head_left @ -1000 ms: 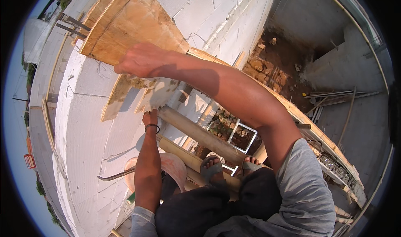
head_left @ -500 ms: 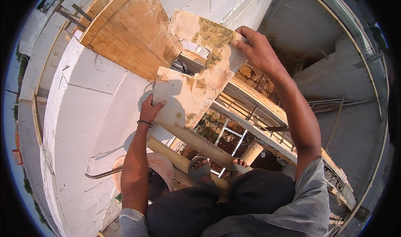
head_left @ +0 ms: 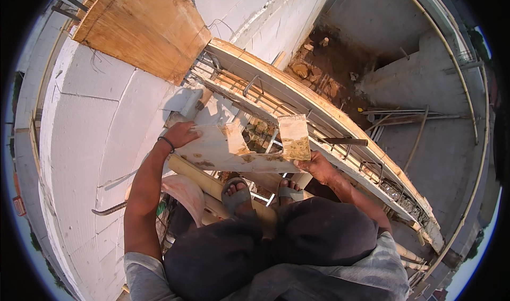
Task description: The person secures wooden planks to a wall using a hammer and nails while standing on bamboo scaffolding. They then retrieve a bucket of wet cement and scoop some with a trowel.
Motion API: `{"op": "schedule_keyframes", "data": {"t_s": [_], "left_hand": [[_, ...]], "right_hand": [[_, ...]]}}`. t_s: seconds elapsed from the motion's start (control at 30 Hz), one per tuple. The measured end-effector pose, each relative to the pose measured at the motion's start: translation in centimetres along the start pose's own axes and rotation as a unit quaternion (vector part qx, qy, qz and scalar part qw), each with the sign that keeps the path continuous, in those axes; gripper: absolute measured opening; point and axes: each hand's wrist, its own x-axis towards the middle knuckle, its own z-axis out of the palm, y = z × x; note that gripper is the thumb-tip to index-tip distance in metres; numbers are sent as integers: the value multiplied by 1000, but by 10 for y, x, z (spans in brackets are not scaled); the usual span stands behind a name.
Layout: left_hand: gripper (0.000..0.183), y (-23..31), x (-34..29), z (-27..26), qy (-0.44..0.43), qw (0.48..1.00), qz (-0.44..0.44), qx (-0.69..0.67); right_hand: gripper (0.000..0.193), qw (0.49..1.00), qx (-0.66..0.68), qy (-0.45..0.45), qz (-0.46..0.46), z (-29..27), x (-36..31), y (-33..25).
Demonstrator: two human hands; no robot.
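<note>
Between my two hands is a U-shaped plywood board (head_left: 223, 155), pale, with a notch cut in its far edge and dried mortar stains on it. My left hand (head_left: 181, 135) grips its left end, next to the white block wall. My right hand (head_left: 317, 166) is closed around the right end, just below the upright arm of the notch. The board is tilted, held above my sandalled feet. Beyond it runs the long wooden formwork (head_left: 319, 99) with reinforcing bars inside. Most of my fingers are hidden behind the board.
Bamboo poles (head_left: 192, 174) lie under my feet, with a drop below. A pinkish bucket (head_left: 183, 195) stands by my left forearm, near a curved metal bar (head_left: 109, 209). An orange-brown plywood panel (head_left: 143, 30) covers the wall's far end. Metal ties (head_left: 346, 141) stick up along the formwork.
The board has come down and nearer to me, turning so its notch now faces away. My right hand has dropped toward my knees. Both hands keep hold of it.
</note>
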Motion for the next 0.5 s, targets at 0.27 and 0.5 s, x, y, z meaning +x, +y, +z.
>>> {"op": "schedule_keyframes", "data": {"t_s": [0.27, 0.5], "left_hand": [[61, 8, -14, 14, 13, 995, 35, 90], [59, 29, -12, 22, 46, 995, 15, 90]], "right_hand": [[18, 999, -14, -26, 20, 8, 10, 77], [37, 999, 31, -11, -6, 17, -18, 77]]}}
